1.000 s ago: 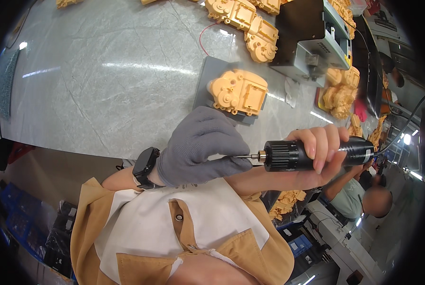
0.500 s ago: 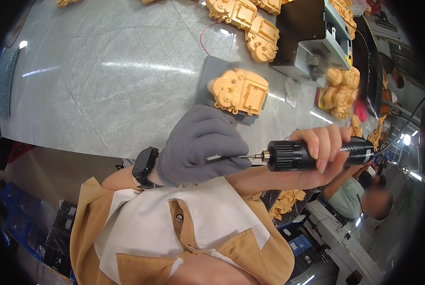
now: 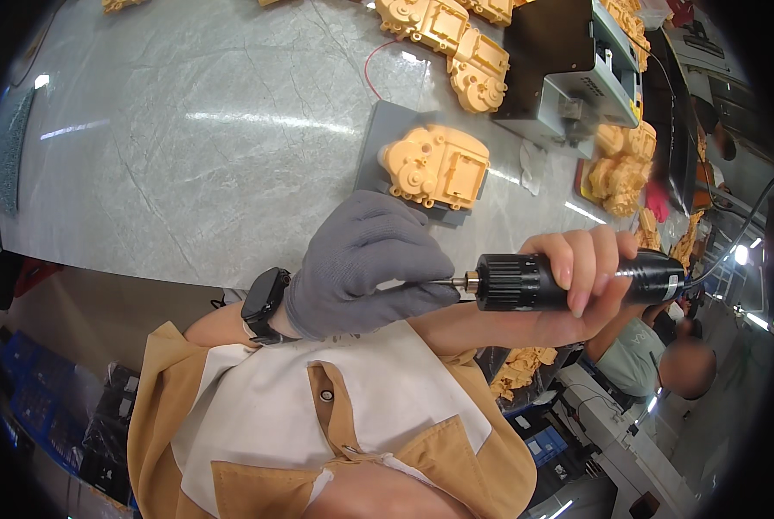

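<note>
My bare right hand (image 3: pixel 584 272) is wrapped round the black body of an electric screwdriver (image 3: pixel 510 282), held level with its nose to the left. From the nose sticks a thin metal bit (image 3: pixel 446 282). My left hand (image 3: pixel 365 268), in a grey glove, pinches the bit's end between thumb and fingers; the tip is hidden in the glove. Just beyond the left hand, a yellow-orange plastic housing (image 3: pixel 436 167) lies on a dark grey fixture block (image 3: pixel 376 143). Neither hand touches the housing.
More orange housings (image 3: pixel 476 71) lie at the far edge of the marbled table (image 3: pixel 205 164). A black and grey bench machine (image 3: pixel 568 82) stands at the far right, with a crumpled white tissue (image 3: pixel 530 166) before it. The screwdriver's cable (image 3: pixel 737 238) runs off right. Another person (image 3: pixel 633 359) is at the right.
The screwdriver's nose has shifted slightly left, closer to my gloved left hand, so less of the bit shows. The left hand and the housing have stayed put.
</note>
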`<state>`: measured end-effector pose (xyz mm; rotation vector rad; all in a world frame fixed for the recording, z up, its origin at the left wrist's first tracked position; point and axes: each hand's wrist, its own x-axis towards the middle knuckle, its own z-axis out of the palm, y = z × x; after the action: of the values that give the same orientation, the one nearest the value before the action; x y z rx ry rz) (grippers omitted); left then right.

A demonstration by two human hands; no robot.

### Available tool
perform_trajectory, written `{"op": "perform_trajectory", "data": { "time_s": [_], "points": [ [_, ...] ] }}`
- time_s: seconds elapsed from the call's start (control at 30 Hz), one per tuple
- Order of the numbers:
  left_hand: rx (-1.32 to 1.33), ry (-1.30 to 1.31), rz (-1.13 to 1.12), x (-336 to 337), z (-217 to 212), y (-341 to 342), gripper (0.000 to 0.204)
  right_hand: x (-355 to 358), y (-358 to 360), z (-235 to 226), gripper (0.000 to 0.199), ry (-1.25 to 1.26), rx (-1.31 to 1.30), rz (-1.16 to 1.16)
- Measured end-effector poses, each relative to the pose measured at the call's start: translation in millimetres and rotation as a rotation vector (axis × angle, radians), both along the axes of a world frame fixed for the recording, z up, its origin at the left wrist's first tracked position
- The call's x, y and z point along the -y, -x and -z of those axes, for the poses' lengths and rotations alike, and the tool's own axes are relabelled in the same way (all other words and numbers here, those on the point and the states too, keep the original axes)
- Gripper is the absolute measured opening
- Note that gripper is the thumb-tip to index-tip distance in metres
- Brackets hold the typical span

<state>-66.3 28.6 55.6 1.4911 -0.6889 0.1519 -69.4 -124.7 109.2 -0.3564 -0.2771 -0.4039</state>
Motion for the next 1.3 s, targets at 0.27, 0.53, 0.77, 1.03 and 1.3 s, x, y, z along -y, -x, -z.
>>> {"op": "perform_trajectory", "data": {
  "time_s": [0.27,0.53,0.77,1.03,1.3],
  "points": [
    [-0.025,0.002,0.001,0.1,0.3,0.5,0.028,-1.5,-0.4,2.2,0.025,0.024,-0.013,-0.031],
    [-0.026,0.006,0.005,-1.3,0.6,0.1,0.027,-2.7,-1.1,-0.6,0.022,-0.019,-0.021,0.017],
    [-0.046,0.016,0.009,-0.9,2.3,1.3,0.027,1.5,-0.7,-1.6,0.022,-0.011,-0.032,0.037],
    [-0.002,0.011,-0.021,1.9,2.0,0.0,0.027,-3.0,-1.5,0.9,0.023,0.016,-0.029,0.01],
    [-0.016,-0.006,-0.008,-0.1,1.0,0.0,0.027,-0.5,-1.1,-0.8,0.023,-0.024,-0.025,0.035]
  ]
}}
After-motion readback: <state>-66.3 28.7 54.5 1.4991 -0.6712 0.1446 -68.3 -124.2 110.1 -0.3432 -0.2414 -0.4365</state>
